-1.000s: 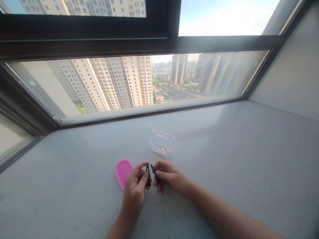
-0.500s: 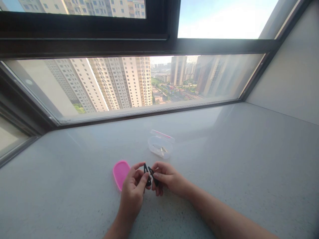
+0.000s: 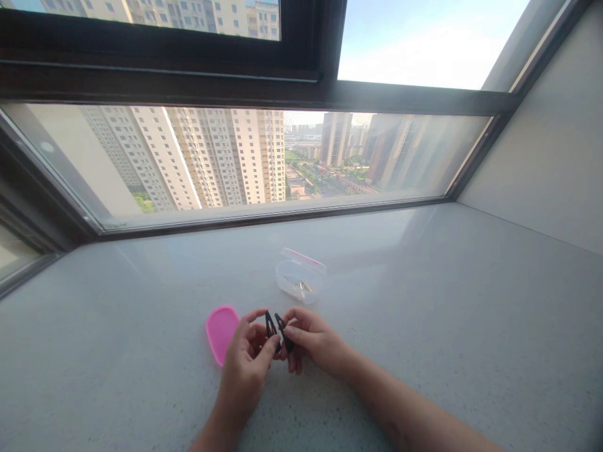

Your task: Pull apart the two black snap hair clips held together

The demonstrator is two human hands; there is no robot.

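Two black snap hair clips are held side by side above the pale sill, each with a slot down its middle. My left hand [image 3: 248, 356] pinches one hair clip [image 3: 270, 324] between thumb and fingers, its narrow end pointing up and away. The other hair clip [image 3: 283, 328] is gripped by my right hand [image 3: 315, 338], leaning slightly left. Their lower ends come close together, partly covered by my fingers; I cannot tell whether they touch. Just beyond my hands sits a clear plastic box [image 3: 288, 290] with its lid raised and small metallic pieces inside.
A pink oval tray [image 3: 221, 333] lies left of my left hand, partly behind it. The speckled sill [image 3: 424, 314] runs up to a dark-framed window [image 3: 264, 219], with tall buildings outside. A white wall [image 3: 541, 169] bounds the right side.
The view has shifted slightly, so everything on the sill appears a little further left. Both hands keep their grip on the clips, whose angle to each other is nearly the same.
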